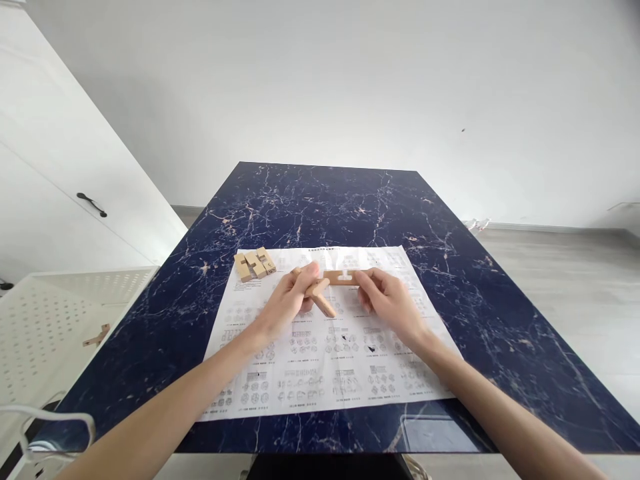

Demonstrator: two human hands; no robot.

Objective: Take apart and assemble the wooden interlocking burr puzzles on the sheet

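Note:
My left hand is closed around two crossed wooden puzzle pieces, whose ends stick out past the fingers to the right. A flat wooden puzzle piece with a cut-out slot is pinched at its right end by my right hand. Its left end comes close to my left fingers; whether it touches the crossed pieces I cannot tell. Under both hands lies a white instruction sheet printed with small diagrams. Several notched wooden blocks, one marked with numbers, sit together on the sheet's upper left corner.
The sheet lies on a dark blue marble-patterned table. Left of the table is a white perforated basket with a wooden piece in it. A white cable loops by the near left corner. A white cabinet stands behind the basket.

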